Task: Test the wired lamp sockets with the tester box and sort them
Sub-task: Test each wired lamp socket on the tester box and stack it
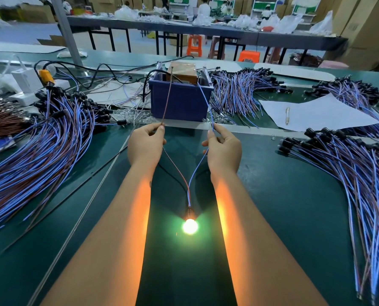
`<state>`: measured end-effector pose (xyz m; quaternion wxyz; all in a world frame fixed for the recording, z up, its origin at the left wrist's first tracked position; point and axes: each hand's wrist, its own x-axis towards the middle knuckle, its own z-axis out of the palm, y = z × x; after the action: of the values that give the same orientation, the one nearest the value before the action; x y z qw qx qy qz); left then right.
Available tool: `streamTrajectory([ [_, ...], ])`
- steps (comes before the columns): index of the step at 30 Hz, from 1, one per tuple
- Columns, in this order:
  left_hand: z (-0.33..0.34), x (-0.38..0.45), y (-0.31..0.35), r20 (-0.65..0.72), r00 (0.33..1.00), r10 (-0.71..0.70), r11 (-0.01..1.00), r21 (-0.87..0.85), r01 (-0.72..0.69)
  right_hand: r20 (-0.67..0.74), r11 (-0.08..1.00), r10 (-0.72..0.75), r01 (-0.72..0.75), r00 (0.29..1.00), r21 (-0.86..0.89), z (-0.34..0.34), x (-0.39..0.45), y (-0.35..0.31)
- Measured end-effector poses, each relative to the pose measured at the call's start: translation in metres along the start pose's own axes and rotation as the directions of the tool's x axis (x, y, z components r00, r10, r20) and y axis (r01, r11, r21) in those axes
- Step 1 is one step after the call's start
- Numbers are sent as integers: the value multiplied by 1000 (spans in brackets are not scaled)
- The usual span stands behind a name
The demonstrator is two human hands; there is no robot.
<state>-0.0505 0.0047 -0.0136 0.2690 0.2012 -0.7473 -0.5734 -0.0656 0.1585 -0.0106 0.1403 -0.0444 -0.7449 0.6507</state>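
Note:
A wired lamp socket [190,214] lies on the green table between my forearms, and its bulb [190,226] glows brightly. My left hand [145,143] pinches its brown wire [167,100], which reaches up to the tester box [182,72] inside a blue bin [179,102]. My right hand [222,146] pinches the blue wire [205,100], which runs up to the right side of the same box.
Big heaps of blue and brown wired sockets lie to the left [40,142], behind the bin [239,93] and to the right [350,164]. A white sheet with a pen [287,115] lies at the right. Power adapters and cables [27,80] sit at the back left.

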Motion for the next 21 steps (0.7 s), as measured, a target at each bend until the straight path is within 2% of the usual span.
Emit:
streamTrajectory([
  [10, 0, -4, 7, 25, 999, 33, 998, 43, -34, 51, 998, -29, 25, 998, 62, -3, -4, -4],
  [13, 2, -7, 16, 119, 991, 54, 994, -97, -43, 130, 991, -88, 74, 988, 110, -4, -7, -9],
  [16, 5, -14, 24, 288, 957, 19, 970, -238, 52, 206, 986, -143, 121, 968, 115, -2, -9, -11],
  [19, 5, -18, 29, 431, 902, -23, 950, -271, 154, 262, 981, -178, 150, 949, 124, -1, -10, -10],
  [21, 5, -20, 31, 470, 882, -33, 946, -271, 180, 307, 975, -201, 160, 930, 154, 0, -9, -10],
])
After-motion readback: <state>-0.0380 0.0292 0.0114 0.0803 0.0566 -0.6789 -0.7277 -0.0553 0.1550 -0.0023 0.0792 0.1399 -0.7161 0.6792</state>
